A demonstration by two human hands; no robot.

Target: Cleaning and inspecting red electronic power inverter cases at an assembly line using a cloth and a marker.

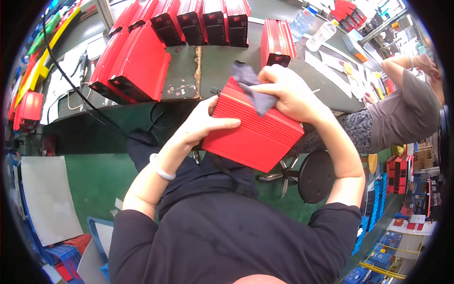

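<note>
A red metal case with a ribbed surface (250, 139) is held tilted over my lap, in front of the bench edge. My left hand (203, 124) grips its left end, with the thumb lying across the ribs. In my right hand (291, 94) is a dark grey cloth (255, 92), bunched under the fingers and pressed on the case's far upper side. Part of the cloth hangs over the ribs. Just beyond my right hand stands another red case (278, 42) with a black end.
Several red cases (142, 61) stand along the bench (182, 80) at the left and back. Plastic bottles (322, 35) and papers (326, 71) lie at the back right. Another person (402, 109) sits to the right. A round black stool (317, 176) stands beside me. A black cable (71, 83) hangs at left.
</note>
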